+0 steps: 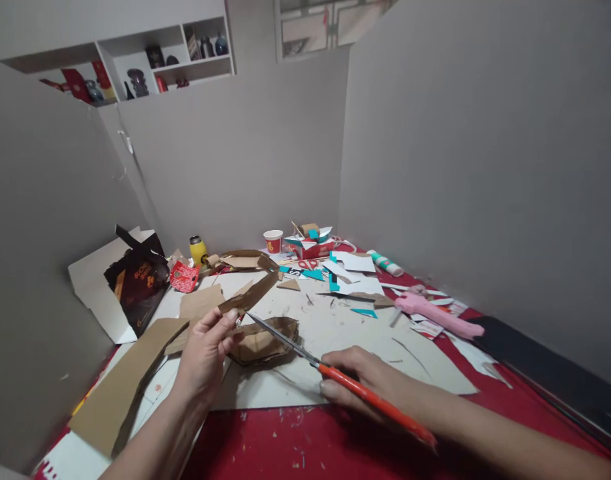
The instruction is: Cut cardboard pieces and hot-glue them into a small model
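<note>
Your left hand (pixel 205 353) pinched the light, bendy cardboard strip (pixel 250 293) at its near end, while your right hand (pixel 365 380) gripped the scissors (pixel 335 377), blades pointing at it.

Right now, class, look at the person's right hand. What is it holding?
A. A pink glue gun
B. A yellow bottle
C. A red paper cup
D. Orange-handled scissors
D: the right hand grips the orange-handled scissors, blades pointing toward the cardboard strip pinched by the left hand; the pink glue gun, yellow bottle and red paper cup lie untouched farther back on the table.
</note>
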`<state>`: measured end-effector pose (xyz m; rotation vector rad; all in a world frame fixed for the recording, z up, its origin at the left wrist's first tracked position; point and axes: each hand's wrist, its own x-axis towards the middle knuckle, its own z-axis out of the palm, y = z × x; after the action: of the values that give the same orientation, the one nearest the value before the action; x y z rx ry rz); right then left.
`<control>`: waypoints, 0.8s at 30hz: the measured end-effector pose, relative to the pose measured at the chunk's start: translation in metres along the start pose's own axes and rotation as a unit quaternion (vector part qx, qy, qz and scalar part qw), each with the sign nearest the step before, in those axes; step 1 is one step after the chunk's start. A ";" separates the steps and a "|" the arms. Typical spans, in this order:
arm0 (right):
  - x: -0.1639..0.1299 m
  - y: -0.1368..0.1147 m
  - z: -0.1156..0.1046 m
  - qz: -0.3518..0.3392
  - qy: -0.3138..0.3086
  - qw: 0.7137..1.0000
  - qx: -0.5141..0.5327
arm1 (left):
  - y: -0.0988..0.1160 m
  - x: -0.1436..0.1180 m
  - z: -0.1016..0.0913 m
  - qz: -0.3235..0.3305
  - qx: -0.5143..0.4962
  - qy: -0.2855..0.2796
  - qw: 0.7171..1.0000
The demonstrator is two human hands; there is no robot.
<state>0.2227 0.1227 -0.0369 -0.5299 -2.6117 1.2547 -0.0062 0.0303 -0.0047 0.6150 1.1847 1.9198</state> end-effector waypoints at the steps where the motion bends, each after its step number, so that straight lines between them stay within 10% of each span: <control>1: 0.000 0.000 0.000 0.002 -0.003 1.000 0.003 | 0.001 0.000 0.000 0.004 -0.002 0.005 1.000; 24: -0.003 -0.005 0.006 0.029 -0.011 0.999 0.013 | -0.007 -0.001 -0.006 0.056 0.081 -0.035 0.995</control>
<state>0.2225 0.1144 -0.0363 -0.5957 -2.6109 1.3186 -0.0071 0.0287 -0.0138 0.8445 1.2941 1.8887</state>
